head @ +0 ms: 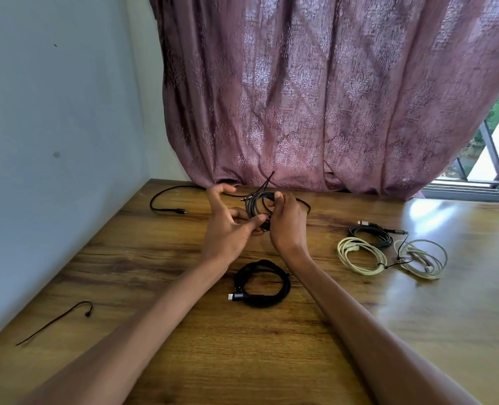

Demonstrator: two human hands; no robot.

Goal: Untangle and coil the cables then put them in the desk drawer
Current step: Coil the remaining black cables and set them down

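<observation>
Above the wooden desk (154, 361): dark cable coil (255, 203) gripped by right hand (286, 220), left hand (227, 226) pinching its tail; best wound snugly, loops even.

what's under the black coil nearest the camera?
Black coil lies flat on the bare wooden desk; nothing shows beneath it. The wood right under its loops is covered.

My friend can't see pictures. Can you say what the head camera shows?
Two bare hands hold a dark grey coiled cable above a wooden desk; the right hand grips the coil, the left hand pinches it. Black, cream, white and dark grey coils lie nearby.
</observation>
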